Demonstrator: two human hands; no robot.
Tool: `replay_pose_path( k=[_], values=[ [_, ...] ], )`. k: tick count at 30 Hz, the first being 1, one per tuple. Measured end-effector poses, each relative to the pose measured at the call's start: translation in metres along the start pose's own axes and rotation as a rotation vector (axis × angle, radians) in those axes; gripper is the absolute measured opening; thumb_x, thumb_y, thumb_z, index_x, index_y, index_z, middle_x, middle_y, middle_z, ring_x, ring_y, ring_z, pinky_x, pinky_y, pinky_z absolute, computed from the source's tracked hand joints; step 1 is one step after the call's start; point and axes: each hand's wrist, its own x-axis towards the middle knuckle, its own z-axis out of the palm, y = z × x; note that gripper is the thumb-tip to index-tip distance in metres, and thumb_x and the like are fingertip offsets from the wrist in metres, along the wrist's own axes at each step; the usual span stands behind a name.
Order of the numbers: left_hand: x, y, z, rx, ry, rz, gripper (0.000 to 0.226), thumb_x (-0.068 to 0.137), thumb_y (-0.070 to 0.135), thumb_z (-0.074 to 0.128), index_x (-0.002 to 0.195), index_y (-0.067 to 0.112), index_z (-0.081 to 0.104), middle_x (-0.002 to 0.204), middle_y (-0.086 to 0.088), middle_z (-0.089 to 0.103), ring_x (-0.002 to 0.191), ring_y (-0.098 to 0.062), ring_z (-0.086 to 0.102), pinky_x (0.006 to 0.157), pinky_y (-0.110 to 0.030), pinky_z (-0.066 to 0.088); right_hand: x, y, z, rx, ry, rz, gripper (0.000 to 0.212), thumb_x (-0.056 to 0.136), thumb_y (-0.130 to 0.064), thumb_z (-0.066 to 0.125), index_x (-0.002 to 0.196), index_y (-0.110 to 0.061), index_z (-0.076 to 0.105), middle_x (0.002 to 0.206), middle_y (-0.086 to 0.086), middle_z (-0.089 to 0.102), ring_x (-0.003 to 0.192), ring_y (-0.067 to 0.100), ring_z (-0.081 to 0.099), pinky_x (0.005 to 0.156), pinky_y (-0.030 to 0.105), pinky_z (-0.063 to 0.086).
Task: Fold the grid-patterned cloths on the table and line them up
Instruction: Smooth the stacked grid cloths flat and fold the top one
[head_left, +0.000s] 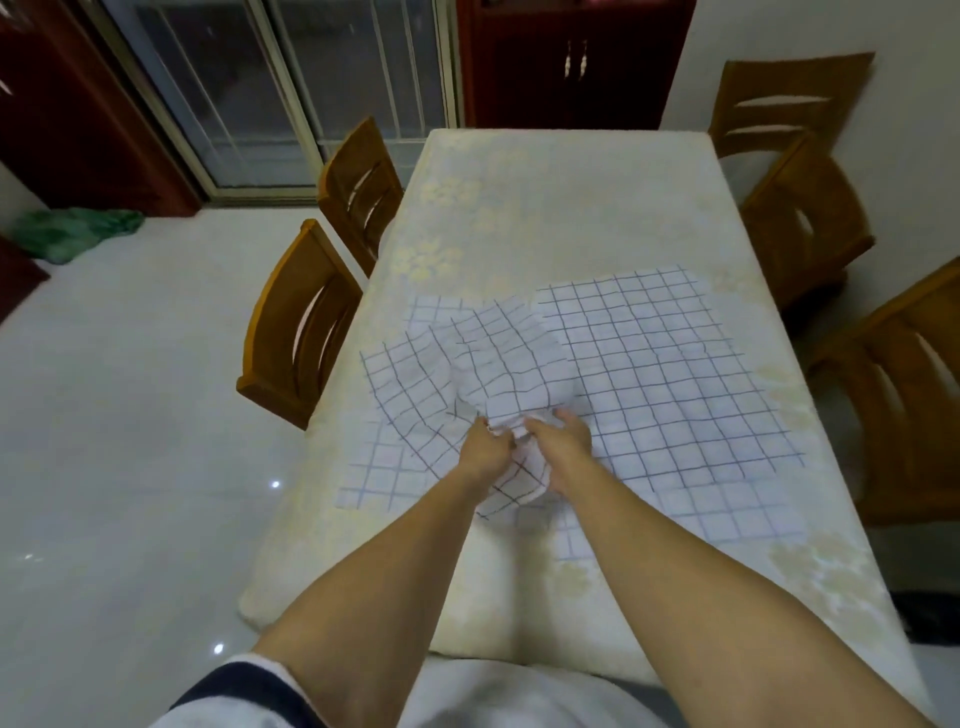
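Grid-patterned cloth (498, 358) is soft and limp; left grip (488, 448) and right grip (565, 441) both clutch its bunched edge; better take corners.

A home dining room: covered table (571, 208), wooden chairs (301, 322).

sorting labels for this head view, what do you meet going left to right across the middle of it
green cloth on the floor → near left chair → bunched grid cloth → flat grid cloth → near right chair
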Motion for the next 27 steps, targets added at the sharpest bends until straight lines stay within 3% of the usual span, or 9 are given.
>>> replay_pose_path(
  k=[3, 6, 9, 12, 14, 16, 21, 24, 27],
  values=[
    [0.002, -0.007, 0.010, 0.656, -0.118, 0.136, 0.043, 0.103, 0.039, 0.049, 0.137, 0.013, 0.051, 0.134, -0.014, 0.058, 0.127, -0.036, 0.053, 0.102, -0.040, 0.043, 0.007, -0.013, -0.034, -0.259, 0.126, -0.117, 0.056, 0.088, -0.018, 0.074, 0.139, -0.014, 0.051, 0.140, 0.010, 0.055, 0.118, 0.029, 0.058, 0.082, 0.026, 0.045],
    [0.012, -0.014, 0.013, 0.953, -0.107, 0.176, 0.054, 0.102, 0.047, 0.047, 0.152, 0.026, 0.040, 0.154, -0.012, 0.040, 0.139, -0.037, 0.039, 0.111, -0.048, 0.036, 0.013, -0.020, -0.060, -0.368, 0.187, -0.168, 0.051, 0.095, -0.010, 0.062, 0.144, -0.017, 0.049, 0.143, 0.010, 0.053, 0.122, 0.028, 0.056, 0.091, 0.028, 0.046],
    [0.018, -0.017, 0.013, 0.981, 0.019, 0.277, 0.052, 0.100, 0.040, 0.053, 0.148, 0.024, 0.042, 0.154, -0.009, 0.038, 0.139, -0.033, 0.037, 0.112, -0.047, 0.032, 0.016, -0.022, -0.061, -0.469, 0.070, -0.303, 0.052, 0.094, 0.001, 0.052, 0.139, -0.024, 0.054, 0.142, 0.005, 0.055, 0.120, 0.022, 0.057, 0.092, 0.026, 0.047],
    [0.021, -0.016, 0.011, 0.815, 0.246, 0.313, 0.043, 0.095, 0.027, 0.059, 0.135, 0.016, 0.045, 0.141, -0.010, 0.045, 0.131, -0.031, 0.043, 0.109, -0.045, 0.033, 0.014, -0.023, -0.044, -0.468, -0.087, -0.405, 0.055, 0.093, 0.010, 0.044, 0.134, -0.022, 0.060, 0.140, 0.003, 0.055, 0.120, 0.015, 0.054, 0.092, 0.017, 0.049],
    [0.024, -0.015, 0.009, 0.729, 0.312, 0.259, 0.052, 0.093, 0.023, 0.062, 0.139, 0.014, 0.039, 0.144, -0.011, 0.042, 0.135, -0.032, 0.040, 0.112, -0.047, 0.031, 0.007, -0.028, -0.033, -0.502, -0.142, -0.498, 0.052, 0.095, 0.009, 0.043, 0.132, -0.021, 0.063, 0.135, 0.001, 0.059, 0.116, 0.011, 0.055, 0.084, 0.004, 0.044],
    [0.028, -0.011, 0.005, 0.707, 0.319, 0.224, 0.068, 0.093, 0.023, 0.063, 0.150, 0.015, 0.027, 0.155, -0.011, 0.031, 0.143, -0.032, 0.032, 0.117, -0.050, 0.026, 0.007, -0.033, -0.026, -0.526, -0.163, -0.569, 0.049, 0.098, 0.003, 0.042, 0.132, -0.025, 0.063, 0.136, -0.001, 0.061, 0.121, 0.013, 0.056, 0.091, 0.011, 0.045],
    [0.046, -0.003, -0.003, 0.889, 0.083, 0.222, 0.085, 0.102, 0.030, 0.054, 0.161, 0.028, -0.008, 0.170, -0.002, -0.003, 0.155, -0.032, 0.009, 0.124, -0.052, 0.016, 0.025, -0.040, -0.057, -0.584, -0.008, -0.584, 0.050, 0.102, -0.004, 0.041, 0.140, -0.033, 0.054, 0.141, 0.002, 0.057, 0.117, 0.020, 0.059, 0.087, 0.026, 0.051],
    [0.055, -0.004, 0.001, 1.069, -0.117, 0.192, 0.078, 0.105, 0.041, 0.044, 0.161, 0.033, -0.011, 0.168, -0.001, -0.021, 0.155, -0.036, -0.007, 0.125, -0.054, 0.008, 0.035, -0.042, -0.086, -0.574, 0.153, -0.576, 0.050, 0.102, -0.005, 0.039, 0.138, -0.034, 0.056, 0.133, 0.006, 0.062, 0.103, 0.023, 0.064, 0.083, 0.034, 0.056],
    [0.061, -0.008, 0.009, 1.172, -0.235, 0.156, 0.072, 0.106, 0.046, 0.036, 0.161, 0.032, -0.009, 0.168, -0.001, -0.021, 0.155, -0.038, -0.010, 0.125, -0.054, 0.002, 0.044, -0.045, -0.105, -0.595, 0.268, -0.588, 0.050, 0.102, -0.004, 0.038, 0.141, -0.033, 0.054, 0.120, 0.008, 0.068, 0.090, 0.026, 0.063, 0.077, 0.034, 0.056]
  ],
)
